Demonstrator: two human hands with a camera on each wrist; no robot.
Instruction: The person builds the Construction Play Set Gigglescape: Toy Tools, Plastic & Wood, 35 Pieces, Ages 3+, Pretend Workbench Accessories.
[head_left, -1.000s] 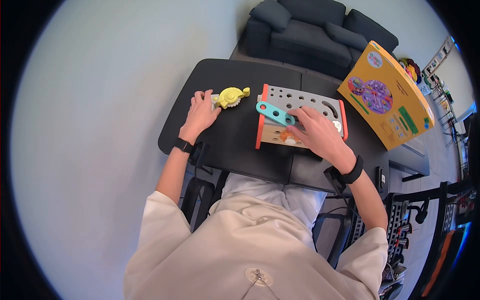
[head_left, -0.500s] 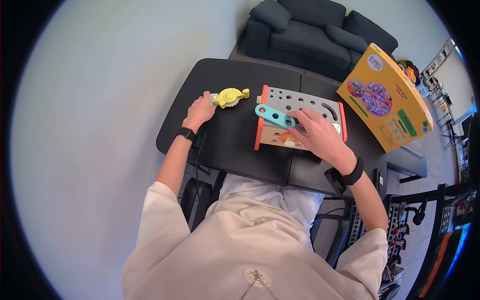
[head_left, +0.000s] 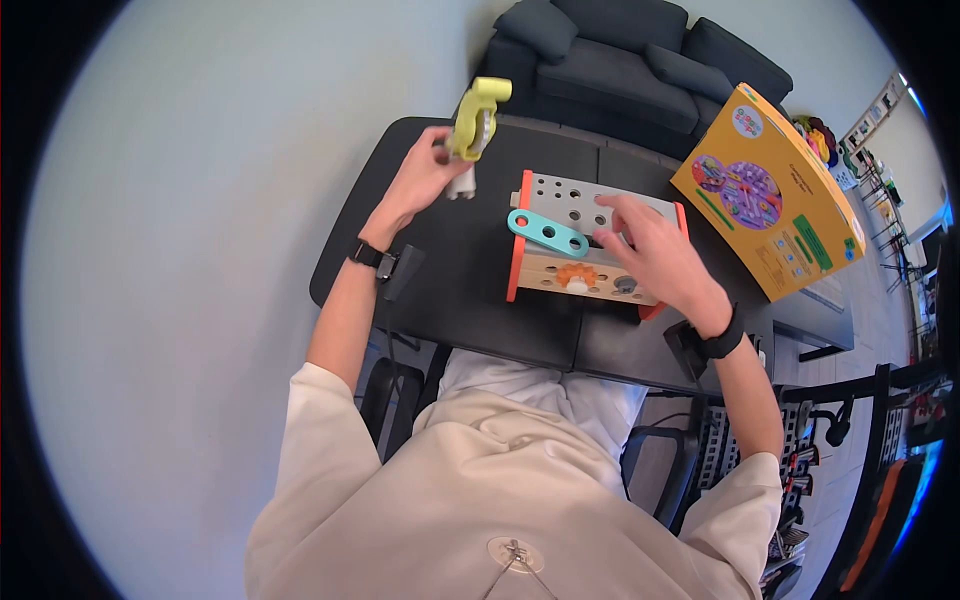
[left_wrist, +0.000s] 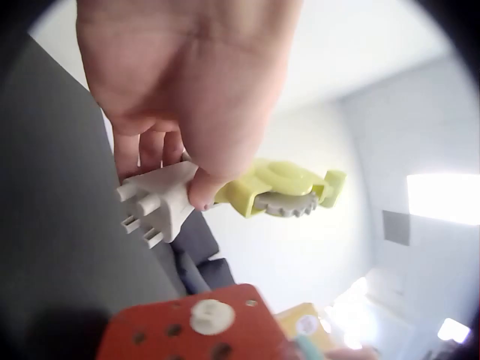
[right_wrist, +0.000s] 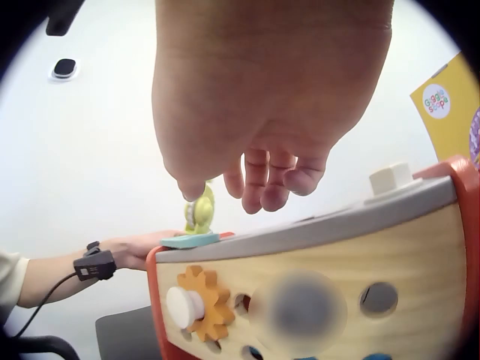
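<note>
My left hand (head_left: 415,182) grips a yellow toy circular saw (head_left: 474,122) above the left side of the table. In the left wrist view its thumb and fingers close on the white base (left_wrist: 166,196), which has several short pegs; a grey toothed disc (left_wrist: 286,204) sits in the yellow guard. My right hand (head_left: 662,252) hovers over the wooden toy workbench (head_left: 556,188), fingers loosely bent and holding nothing. A teal strip with holes (head_left: 547,233) lies across the bench's left top edge. On the near side is an orange gear (right_wrist: 204,304) with a white knob.
Beyond the bench to the right, a large yellow carton (head_left: 765,205) leans at the table's right edge. Both stand by the black table (head_left: 450,285). A dark sofa (head_left: 625,75) is behind the table.
My left hand has lifted the toy saw off the table and tilted it upright. My right hand has let go of the teal strip and moved slightly right; the strip stays on the bench.
</note>
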